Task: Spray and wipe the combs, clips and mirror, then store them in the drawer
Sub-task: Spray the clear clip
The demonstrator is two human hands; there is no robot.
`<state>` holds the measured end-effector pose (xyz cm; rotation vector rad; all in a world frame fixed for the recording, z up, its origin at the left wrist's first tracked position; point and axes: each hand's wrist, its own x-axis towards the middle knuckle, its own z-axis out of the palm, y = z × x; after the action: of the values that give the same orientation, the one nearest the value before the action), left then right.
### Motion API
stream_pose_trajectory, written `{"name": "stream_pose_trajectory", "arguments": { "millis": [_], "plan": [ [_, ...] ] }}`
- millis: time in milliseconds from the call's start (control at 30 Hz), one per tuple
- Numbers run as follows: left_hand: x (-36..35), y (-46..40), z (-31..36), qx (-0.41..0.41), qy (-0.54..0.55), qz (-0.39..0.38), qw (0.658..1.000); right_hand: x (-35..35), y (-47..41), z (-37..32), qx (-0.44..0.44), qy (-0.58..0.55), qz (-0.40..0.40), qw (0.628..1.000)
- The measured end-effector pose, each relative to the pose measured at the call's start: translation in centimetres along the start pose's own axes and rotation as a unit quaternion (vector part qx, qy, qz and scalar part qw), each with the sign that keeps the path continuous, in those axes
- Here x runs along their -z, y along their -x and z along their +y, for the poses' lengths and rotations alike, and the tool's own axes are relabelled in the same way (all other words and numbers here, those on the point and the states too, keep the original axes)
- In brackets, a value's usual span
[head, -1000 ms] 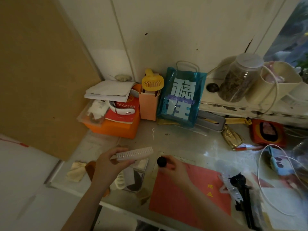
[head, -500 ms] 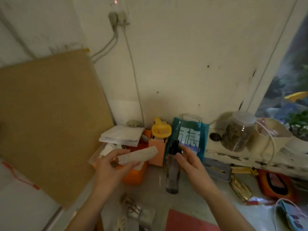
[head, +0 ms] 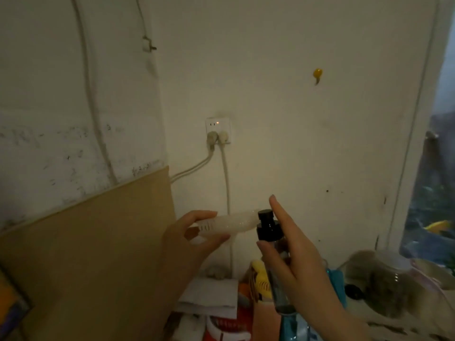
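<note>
Spray step in hand: white comb (head: 229, 223) pinched by left hand (head: 189, 244); spray bottle (head: 273, 244), at comb's 3 o'clock, gripped by right hand (head: 293, 257), forefinger raised. Next: nozzle press needed.

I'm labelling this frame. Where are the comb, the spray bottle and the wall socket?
comb (head: 231, 222): head view, its pale middle.
spray bottle (head: 268, 228): head view, black collar.
wall socket (head: 218, 124): head view, upper faceplate.
</note>
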<state>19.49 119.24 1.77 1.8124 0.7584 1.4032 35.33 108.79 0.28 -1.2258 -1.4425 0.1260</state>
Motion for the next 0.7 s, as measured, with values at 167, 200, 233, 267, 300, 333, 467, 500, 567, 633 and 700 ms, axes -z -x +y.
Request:
{"name": "stream_pose_trajectory", "arguments": {
  "millis": [167,200,233,267,300,333,467,500,567,633,700],
  "plan": [
    [3.8,-3.0,0.8,-0.063,0.044,-0.033,0.997,-4.0,-1.3,-4.1,0.082,0.131,0.041,0.987],
    [4.3,-3.2,0.8,-0.075,0.048,-0.038,0.995,-4.5,-1.4,-4.7,0.088,0.143,0.049,0.985],
    [4.8,-3.5,0.8,-0.083,0.053,-0.043,0.994,-4.9,-1.5,-5.2,0.090,0.154,0.059,0.982],
    [5.2,-3.6,0.9,-0.089,0.058,-0.047,0.993,-5.2,-1.6,-5.6,0.090,0.167,0.066,0.980],
    [5.7,-3.8,1.0,-0.094,0.062,-0.050,0.992,-5.5,-1.6,-6.1,0.089,0.182,0.070,0.977],
    [6.0,-4.0,1.0,-0.098,0.064,-0.052,0.992,-5.8,-1.7,-6.4,0.088,0.200,0.071,0.973],
    [7.2,-4.3,1.4,-0.104,0.086,-0.054,0.989,-6.5,-2.1,-8.0,0.090,0.240,0.065,0.964],
    [7.4,-4.4,1.6,-0.106,0.092,-0.053,0.989,-6.6,-2.4,-8.5,0.094,0.248,0.065,0.962],
    [7.6,-4.7,2.1,-0.108,0.101,-0.047,0.988,-6.7,-2.9,-9.6,0.102,0.268,0.064,0.956],
    [7.6,-5.0,2.6,-0.113,0.112,-0.040,0.986,-6.6,-3.4,-10.3,0.112,0.292,0.058,0.948],
    [7.5,-5.1,3.0,-0.116,0.124,-0.041,0.985,-6.4,-3.9,-10.7,0.131,0.314,0.053,0.939]
  ]
}}
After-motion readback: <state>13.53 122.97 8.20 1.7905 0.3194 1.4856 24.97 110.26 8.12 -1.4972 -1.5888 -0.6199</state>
